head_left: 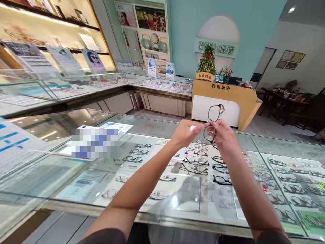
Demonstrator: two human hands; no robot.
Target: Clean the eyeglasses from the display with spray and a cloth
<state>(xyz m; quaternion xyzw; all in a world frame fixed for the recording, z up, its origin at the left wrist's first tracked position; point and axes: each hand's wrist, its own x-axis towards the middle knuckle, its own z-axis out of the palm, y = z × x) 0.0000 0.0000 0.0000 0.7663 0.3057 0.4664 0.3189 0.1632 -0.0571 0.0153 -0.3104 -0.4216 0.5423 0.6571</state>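
A pair of dark-framed eyeglasses [209, 134] is held up above the glass display counter, turned on end so that one lens is over the other. My right hand [227, 139] is closed on the frame near its middle, with fingertips beside the lower lens. From the left, my left hand [185, 133] reaches the same spot, its fingers closed and touching the frame by the bridge. Something small and white [193, 128] shows at my left fingers; I cannot make out what it is. Below both hands, rows of eyeglasses [195, 161] lie under the counter glass.
The glass counter [175, 222] spans the front. Papers [119, 127] lie on its left side, partly blurred out. A wooden cashier desk [247, 101] with a plant [207, 61] stands beyond. More display cases [157, 81] line the back and left, with standing cards [93, 61].
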